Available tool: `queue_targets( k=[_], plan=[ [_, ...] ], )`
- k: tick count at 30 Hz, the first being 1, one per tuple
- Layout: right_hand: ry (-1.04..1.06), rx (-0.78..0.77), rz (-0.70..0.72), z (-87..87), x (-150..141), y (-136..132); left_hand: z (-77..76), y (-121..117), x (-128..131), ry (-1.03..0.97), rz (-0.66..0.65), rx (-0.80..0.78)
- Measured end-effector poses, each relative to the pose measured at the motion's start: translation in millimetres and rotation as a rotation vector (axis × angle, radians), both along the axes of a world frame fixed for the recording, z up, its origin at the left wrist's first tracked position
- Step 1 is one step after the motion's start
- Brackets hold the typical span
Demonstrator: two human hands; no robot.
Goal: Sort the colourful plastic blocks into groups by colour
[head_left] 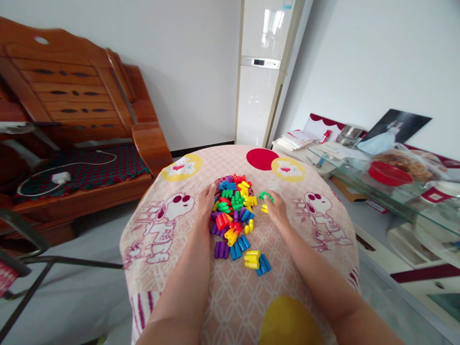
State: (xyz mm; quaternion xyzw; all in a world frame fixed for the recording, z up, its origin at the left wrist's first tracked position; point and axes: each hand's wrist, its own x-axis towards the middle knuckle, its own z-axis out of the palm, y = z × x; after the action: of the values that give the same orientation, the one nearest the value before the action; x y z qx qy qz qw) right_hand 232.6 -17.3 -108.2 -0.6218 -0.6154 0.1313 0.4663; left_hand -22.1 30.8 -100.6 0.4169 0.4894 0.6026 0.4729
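A heap of small plastic toy blocks [237, 201], each shaped like joined tubes, lies on the round table in red, yellow, green, blue and purple. Along the heap's left edge rests my left hand [207, 200], its fingers stretched out and partly hidden by the blocks. My right hand [276, 207] is to the right of the heap, with its fingertips closed on a green toy block [266, 196]. Just below those fingers sits a yellow block [265, 208]. Nearer to me are another yellow block [252, 259] and a blue block [263, 265], side by side.
A pink patterned cloth [230, 297] covers the table. On the left stands a wooden bench [72, 96] with a white charger [61, 178]. The glass shelf [359, 167] at right holds a red bowl [390, 173] and papers. A tall white cabinet unit [258, 96] stands behind.
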Motion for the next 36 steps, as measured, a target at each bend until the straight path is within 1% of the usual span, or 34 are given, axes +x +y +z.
queue_targets(
  k=[2, 4, 6, 8, 10, 13, 15, 17, 19, 21, 23, 25, 27, 28, 30, 33, 35, 36],
  plan=[
    [0.077, -0.016, 0.14, 11.2, -33, 2, -1.7, -1, -2, 0.023, -0.011, 0.013],
    [0.149, -0.028, 0.27, 24.2, -52, -3, -3.1, -1, -3, 0.029, -0.026, 0.033],
    [0.187, -0.026, 0.319, 35.3, -53, -16, -3.7, -1, -3, 0.023, -0.032, 0.04],
    [0.176, -0.008, 0.296, 41.2, -41, -37, -2.9, -1, -2, 0.011, -0.032, 0.023],
    [0.138, 0.013, 0.24, 39.4, -26, -63, -0.8, -1, 0, 0.003, -0.021, -0.008],
    [0.094, -0.02, 0.132, 24.6, -15, -107, 2.4, -1, 2, 0.008, -0.011, -0.028],
    [0.093, -0.058, 0.113, 12.2, -21, -131, 3.1, -2, 3, 0.016, -0.002, -0.025],
    [0.116, -0.071, 0.129, 2.7, -38, -146, 2.1, -1, 3, 0.031, 0.011, -0.014],
    [0.158, -0.082, 0.155, -2.0, -61, -150, -0.3, -1, 2, 0.057, 0.017, 0.004],
    [0.191, -0.078, 0.19, -1.8, -82, -146, -2.7, -1, 1, 0.08, 0.016, 0.02],
    [0.202, -0.057, 0.225, 2.2, -98, -138, -4.0, -1, -1, 0.094, 0.014, 0.025],
    [0.2, -0.037, 0.264, 9.8, -103, -131, -3.9, -1, -2, 0.097, 0.016, 0.018],
    [0.198, -0.025, 0.31, 20.8, -93, -125, -2.7, -2, -2, 0.103, 0.015, 0.008],
    [0.199, -0.021, 0.333, 27.5, -83, -121, -1.9, -2, -2, 0.107, 0.018, 0.004],
    [0.208, -0.014, 0.355, 42.2, -51, -110, -0.3, -2, -1, 0.117, 0.025, -0.005],
    [0.235, -0.023, 0.231, 62.6, 8, -85, 1.9, -3, 0, 0.143, 0.038, -0.014],
    [0.243, -0.016, 0.103, 70.8, 43, -65, 3.6, -4, -1, 0.181, 0.034, -0.014],
    [0.261, -0.032, 0.081, 72.2, 57, -56, 4.4, -5, -2, 0.205, 0.033, -0.012]
  ],
)
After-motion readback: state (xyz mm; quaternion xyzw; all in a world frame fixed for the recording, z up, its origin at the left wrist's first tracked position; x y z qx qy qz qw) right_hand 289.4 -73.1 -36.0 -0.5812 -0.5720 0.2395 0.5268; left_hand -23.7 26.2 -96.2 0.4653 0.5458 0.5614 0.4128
